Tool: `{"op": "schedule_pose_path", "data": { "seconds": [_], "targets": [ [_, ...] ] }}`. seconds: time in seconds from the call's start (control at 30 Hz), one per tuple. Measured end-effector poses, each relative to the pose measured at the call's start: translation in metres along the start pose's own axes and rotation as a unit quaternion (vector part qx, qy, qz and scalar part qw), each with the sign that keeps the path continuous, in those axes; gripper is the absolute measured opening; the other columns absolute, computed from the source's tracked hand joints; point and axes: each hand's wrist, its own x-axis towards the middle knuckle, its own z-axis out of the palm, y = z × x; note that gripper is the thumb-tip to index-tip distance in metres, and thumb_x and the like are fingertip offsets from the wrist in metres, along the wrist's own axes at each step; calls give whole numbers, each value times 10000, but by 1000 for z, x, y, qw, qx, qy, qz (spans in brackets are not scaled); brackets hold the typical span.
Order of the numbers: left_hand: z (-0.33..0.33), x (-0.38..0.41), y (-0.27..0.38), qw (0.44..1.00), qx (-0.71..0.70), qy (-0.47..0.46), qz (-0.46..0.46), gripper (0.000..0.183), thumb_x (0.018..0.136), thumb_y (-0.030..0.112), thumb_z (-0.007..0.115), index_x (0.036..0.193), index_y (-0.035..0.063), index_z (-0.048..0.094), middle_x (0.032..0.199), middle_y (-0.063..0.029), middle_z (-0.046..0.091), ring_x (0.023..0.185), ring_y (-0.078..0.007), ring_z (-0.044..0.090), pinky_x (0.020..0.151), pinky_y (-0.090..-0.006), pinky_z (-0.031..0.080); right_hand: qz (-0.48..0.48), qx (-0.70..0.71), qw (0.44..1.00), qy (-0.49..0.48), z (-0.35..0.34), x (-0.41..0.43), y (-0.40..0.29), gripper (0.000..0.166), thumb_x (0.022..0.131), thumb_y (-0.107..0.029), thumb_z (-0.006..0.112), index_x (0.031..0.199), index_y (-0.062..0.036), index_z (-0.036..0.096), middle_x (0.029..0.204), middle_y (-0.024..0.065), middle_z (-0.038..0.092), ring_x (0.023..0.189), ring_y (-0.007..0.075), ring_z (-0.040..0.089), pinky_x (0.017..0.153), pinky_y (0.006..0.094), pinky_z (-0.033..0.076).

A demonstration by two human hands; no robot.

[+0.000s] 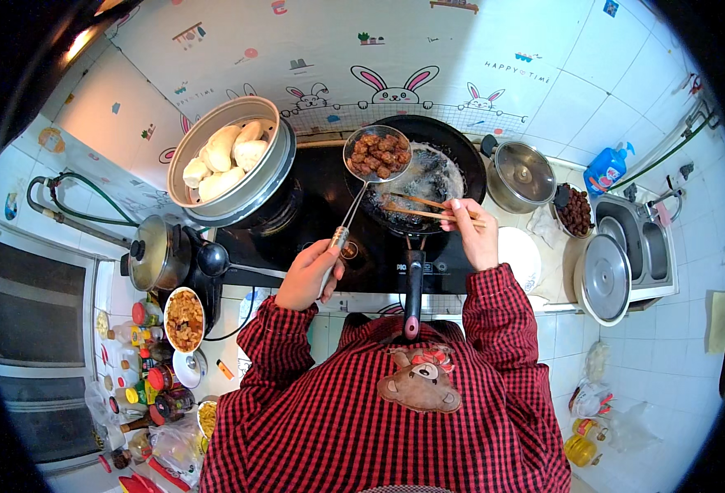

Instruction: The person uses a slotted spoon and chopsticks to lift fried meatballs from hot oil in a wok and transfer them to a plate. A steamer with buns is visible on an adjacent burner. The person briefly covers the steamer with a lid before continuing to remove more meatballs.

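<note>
My left hand (313, 271) grips the handle of a wire skimmer (355, 206). Browned fried pieces (380, 154) fill its round mesh basket, which is held over the left part of a black frying pan (475, 160). Oil (427, 169) in the pan bubbles and foams, and any food under the foam is hard to make out. From the right, my right hand (472, 231) holds a pair of wooden chopsticks (421, 201), their tips apart above the oil and below the basket. The pan's black handle (413, 289) points towards my body.
A steamer (180, 191) with pale buns stands on the left burner. Right of the pan are a glass-lidded pot (521, 175), a white plate (518, 249), dark brown pieces (575, 209) in a bowl, and a sink (658, 246). A ladle (213, 259), another pot (151, 256) and several jars (164, 377) line the left.
</note>
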Motion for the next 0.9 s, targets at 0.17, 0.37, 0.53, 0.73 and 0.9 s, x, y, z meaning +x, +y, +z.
{"op": "schedule_pose_path", "data": {
  "seconds": [0.17, 0.37, 0.53, 0.73, 0.9],
  "targets": [
    [-1, 1, -1, 1000, 20, -2, 1, 225, 963, 261, 410, 965, 53, 496, 665, -11, 503, 398, -68, 418, 347, -198, 316, -23, -22, 999, 13, 13, 0, 1, 267, 943, -196, 501, 953, 51, 602, 815, 88, 634, 680, 129, 622, 619, 231, 518],
    [-2, 2, -3, 1000, 14, 2, -2, 221, 963, 261, 408, 955, 55, 490, 666, -16, 504, 394, -74, 417, 347, -202, 318, -36, 30, 997, 65, -3, -5, 0, 340, 976, -253, 420, 907, 40, 578, 792, 106, 625, 653, 147, 626, 621, 246, 532],
    [-2, 6, -8, 1000, 10, -8, -4, 222, 963, 260, 407, 969, 52, 485, 667, -23, 505, 391, -79, 411, 348, -210, 323, -60, 35, 988, 138, -32, -17, -24, 384, 974, -297, 411, 892, 37, 583, 760, 124, 632, 628, 167, 631, 593, 262, 538],
    [0, 8, -14, 999, 24, -21, -27, 228, 953, 270, 425, 968, 49, 482, 667, -23, 506, 415, -81, 428, 351, -215, 333, -109, 21, 981, 162, -41, -21, -46, 392, 979, -306, 397, 921, 37, 579, 796, 138, 637, 659, 163, 634, 622, 259, 526],
    [4, 10, -18, 998, 20, -47, -34, 229, 949, 275, 435, 964, 51, 481, 669, -21, 508, 423, -80, 434, 354, -215, 340, -114, 50, 988, 86, -19, -4, -37, 315, 965, -231, 453, 988, 60, 572, 857, 130, 626, 737, 169, 639, 688, 268, 538]
  ]
}}
